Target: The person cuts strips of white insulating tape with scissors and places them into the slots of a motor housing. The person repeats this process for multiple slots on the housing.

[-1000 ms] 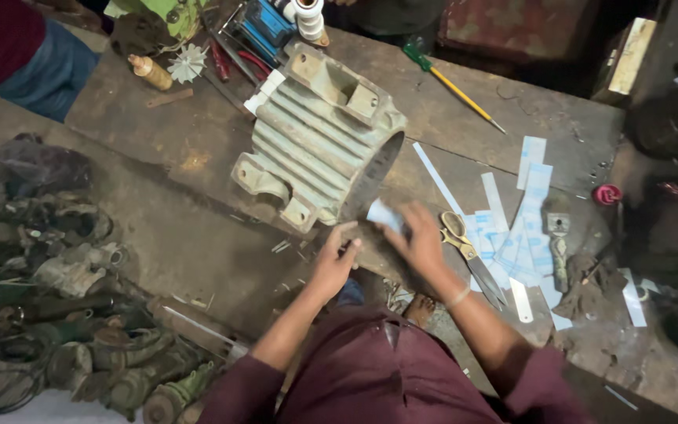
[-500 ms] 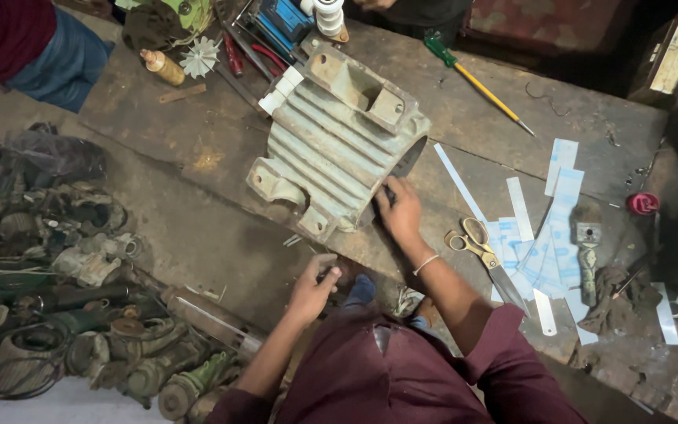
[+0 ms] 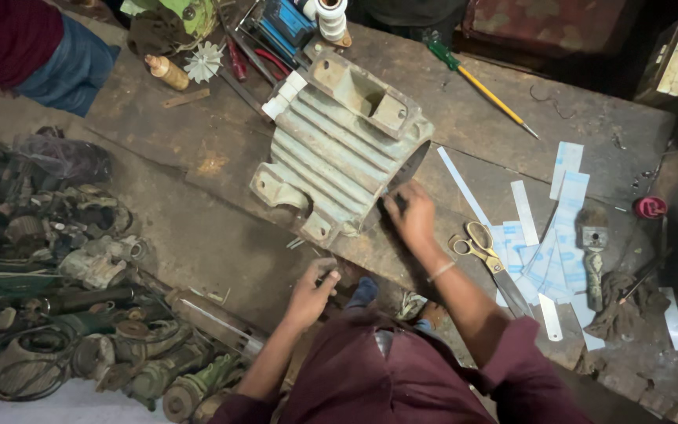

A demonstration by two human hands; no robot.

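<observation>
Fingers of right hand [image 3: 411,216] blurred, seemingly touching motor housing [image 3: 339,153] rim; left hand [image 3: 311,289] loosely curled.

Motor housing [image 3: 339,149]: grey-green, ribbed. Scissors [image 3: 486,253]: yellow handles. Paper strips [image 3: 560,235]: pale blue-white. Screwdriver [image 3: 480,86]: green handle, yellow shaft. Sleeves [image 3: 512,353]: maroon.

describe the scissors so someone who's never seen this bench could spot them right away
Start at the big ribbed grey motor housing on the wooden workbench, then look right, past the right hand. The scissors lie flat beside the pale blue paper strips. Their yellow loop handles set them apart from the strips and the brush.
</observation>
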